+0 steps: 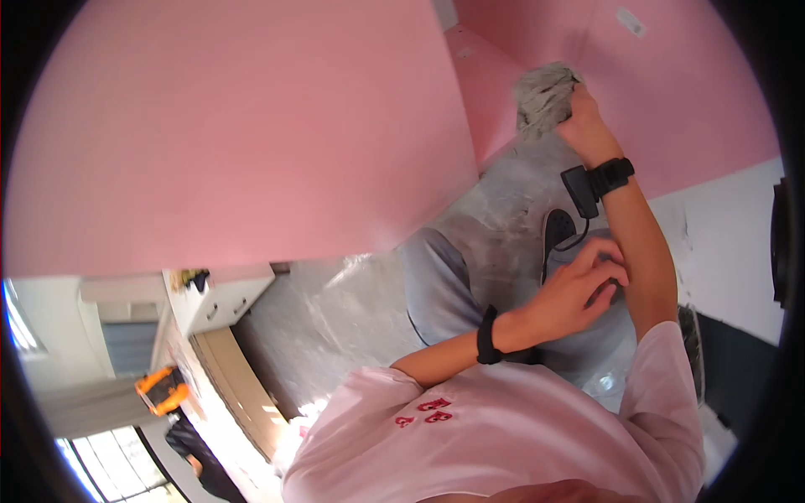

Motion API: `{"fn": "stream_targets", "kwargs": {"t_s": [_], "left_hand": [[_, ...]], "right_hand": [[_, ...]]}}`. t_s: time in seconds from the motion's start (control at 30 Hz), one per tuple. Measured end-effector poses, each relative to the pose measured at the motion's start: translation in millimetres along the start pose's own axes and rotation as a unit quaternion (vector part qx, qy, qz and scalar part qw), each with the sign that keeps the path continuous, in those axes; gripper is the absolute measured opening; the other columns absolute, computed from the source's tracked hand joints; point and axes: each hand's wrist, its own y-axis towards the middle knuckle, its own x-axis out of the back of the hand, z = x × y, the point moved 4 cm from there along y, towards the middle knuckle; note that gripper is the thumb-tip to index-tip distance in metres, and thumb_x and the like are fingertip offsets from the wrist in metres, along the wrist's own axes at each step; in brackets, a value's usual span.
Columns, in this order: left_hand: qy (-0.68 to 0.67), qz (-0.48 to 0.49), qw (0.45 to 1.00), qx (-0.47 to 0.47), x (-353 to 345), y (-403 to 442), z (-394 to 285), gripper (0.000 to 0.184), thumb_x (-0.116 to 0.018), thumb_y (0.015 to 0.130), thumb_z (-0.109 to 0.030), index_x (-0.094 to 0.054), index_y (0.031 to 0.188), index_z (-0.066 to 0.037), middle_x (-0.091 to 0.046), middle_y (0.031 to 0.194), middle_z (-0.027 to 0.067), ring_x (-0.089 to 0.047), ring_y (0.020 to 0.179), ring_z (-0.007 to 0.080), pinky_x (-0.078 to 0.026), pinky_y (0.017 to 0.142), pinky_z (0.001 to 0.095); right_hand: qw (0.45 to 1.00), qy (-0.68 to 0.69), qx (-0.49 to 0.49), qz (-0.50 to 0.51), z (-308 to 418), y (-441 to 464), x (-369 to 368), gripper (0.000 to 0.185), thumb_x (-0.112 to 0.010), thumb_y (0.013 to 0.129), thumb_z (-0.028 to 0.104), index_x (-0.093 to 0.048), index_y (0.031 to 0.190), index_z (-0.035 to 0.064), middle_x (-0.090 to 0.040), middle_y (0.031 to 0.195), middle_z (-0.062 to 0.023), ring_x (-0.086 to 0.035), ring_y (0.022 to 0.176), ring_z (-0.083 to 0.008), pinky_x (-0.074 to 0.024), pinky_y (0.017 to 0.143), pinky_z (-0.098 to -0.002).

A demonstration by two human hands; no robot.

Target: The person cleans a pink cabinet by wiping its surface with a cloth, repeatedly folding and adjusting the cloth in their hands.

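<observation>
- Floor shines grey, streaky; boxy white drawers beyond.
- My right hand clutches crumpled grey cloth near smooth pink panels.
- My left hand spreads bent fingers by my right forearm.

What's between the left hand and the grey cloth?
In the head view, the black box at the right wrist, its cord and part of a dark shoe show between the left hand and the cloth.

The right hand is gripping at the end of an outstretched arm, while the left hand (fingers loosely curling) is crossing toward the right forearm.
</observation>
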Motion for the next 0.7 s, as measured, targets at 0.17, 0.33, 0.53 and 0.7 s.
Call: {"fn": "stream_targets", "kwargs": {"t_s": [0.17, 0.33, 0.53, 0.7], "left_hand": [[0.189, -0.162, 0.963, -0.105, 46.0, -8.4, -14.9, 0.044, -0.071, 0.075, 0.010, -0.071, 0.114, -0.009, -0.060, 0.124, 0.0095, -0.065, 0.103, 0.0298, -0.055, 0.080, 0.0386], [0.356, -0.271, 0.891, -0.077, 97.9, -26.0, -8.3, 0.050, -0.076, 0.073, 0.005, -0.071, 0.119, -0.014, -0.057, 0.137, 0.0145, -0.055, 0.126, 0.0393, -0.045, 0.105, 0.0520], [0.472, -0.327, 0.816, -0.063, 134.6, -36.2, -6.0, 0.059, -0.083, 0.076, -0.004, -0.067, 0.131, -0.016, -0.048, 0.151, 0.0186, -0.049, 0.137, 0.0451, -0.038, 0.115, 0.0609], [0.445, -0.343, 0.824, -0.075, 146.5, -27.5, 0.6, 0.059, -0.080, 0.078, -0.001, -0.066, 0.134, -0.015, -0.045, 0.155, 0.0212, -0.047, 0.139, 0.0460, -0.043, 0.113, 0.0546]], "right_hand": [[0.971, 0.165, -0.164, -0.055, -10.5, -9.4, -35.9, 0.041, -0.043, 0.111, 0.032, -0.055, 0.137, 0.0018, -0.061, 0.141, -0.0105, -0.059, 0.129, -0.0267, -0.0483, 0.110, -0.0423], [0.941, 0.242, -0.224, 0.070, 4.9, -85.1, -82.3, 0.045, -0.041, 0.105, 0.032, -0.057, 0.136, 0.0036, -0.063, 0.138, -0.0110, -0.056, 0.132, -0.0282, -0.0430, 0.114, -0.0466], [0.868, 0.310, -0.369, 0.120, -23.8, -109.2, -98.0, 0.048, -0.038, 0.100, 0.032, -0.060, 0.132, 0.0043, -0.063, 0.138, -0.0126, -0.056, 0.132, -0.0309, -0.0417, 0.114, -0.0491], [0.886, 0.313, -0.302, 0.162, -0.7, -136.9, -120.1, 0.046, -0.039, 0.105, 0.033, -0.057, 0.134, 0.0026, -0.061, 0.139, -0.0142, -0.056, 0.131, -0.0297, -0.0432, 0.113, -0.0459]]}}
